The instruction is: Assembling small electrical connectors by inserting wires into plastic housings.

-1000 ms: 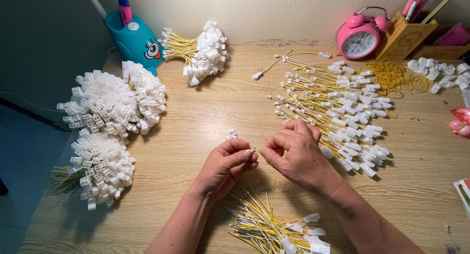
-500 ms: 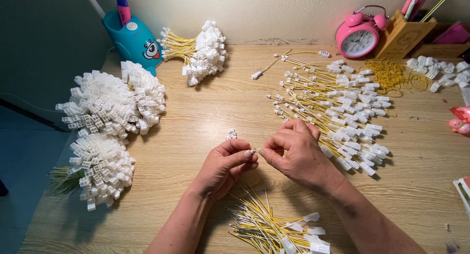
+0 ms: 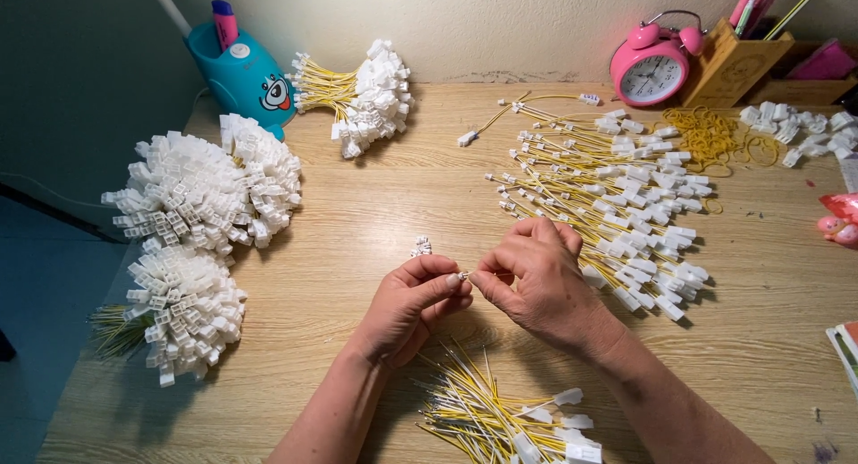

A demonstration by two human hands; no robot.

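Both hands met over the middle of the wooden tabletop (image 3: 375, 214), fingertips pressed together on one tiny white connector (image 3: 464, 274). The left hand (image 3: 407, 307) had its thumb and forefinger pinched shut on that connector from the left; the right hand (image 3: 536, 281) had its thumb and forefinger closed on it from the right, the other fingers curled above. Whether a wire ran from the piece could not be told, since the fingers covered it.

Taking the connector as the landmark: just up and left of it a small white loose piece (image 3: 421, 246) lay on the wood, apart from the hands. Below it, near the front edge and between the forearms, lay a loose bunch of yellow wires (image 3: 487, 415) with white plugs at their right ends. To its upper right a wide spread of yellow wires with white plugs (image 3: 617, 191) fanned across the wood, reaching behind the right hand. Far to its left sat two big round bundles of white plugs (image 3: 201, 196), and a smaller bundle (image 3: 183, 307) below them. Well above it lay a tied bundle of wires (image 3: 357, 93), beside a blue pen holder (image 3: 241, 75). Far to its upper right stood a pink alarm clock (image 3: 651, 71), next to a wooden box (image 3: 733, 66), with yellow rubber bands (image 3: 710, 133) nearby.
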